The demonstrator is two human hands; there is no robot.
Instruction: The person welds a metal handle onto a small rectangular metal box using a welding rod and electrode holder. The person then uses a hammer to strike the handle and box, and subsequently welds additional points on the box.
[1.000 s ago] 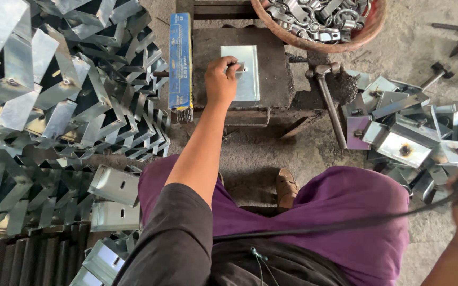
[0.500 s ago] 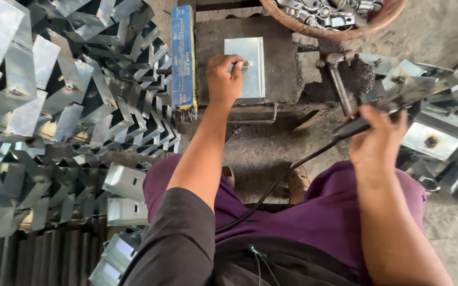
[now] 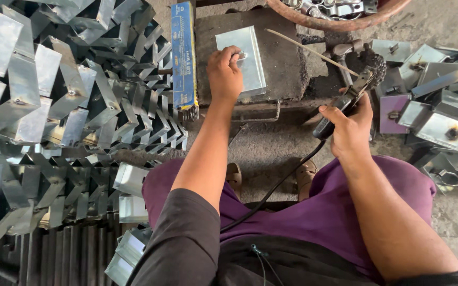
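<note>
A small metal fitting point(image 3: 241, 55) is pinched between the fingertips of the left hand point(image 3: 223, 74) and held against a bright sheet-metal plate point(image 3: 242, 61) lying on the dark work block point(image 3: 284, 58) at far centre. The right hand point(image 3: 351, 130) is closed around an electrode holder point(image 3: 345, 106), its thin welding rod point(image 3: 311, 51) angled far-left over the block. The piece appears positioned, not yet tacked; the rod tip would need to be brought to the fitting. A long blue box with yellow print point(image 3: 184, 55) stands just left of the block.
</note>
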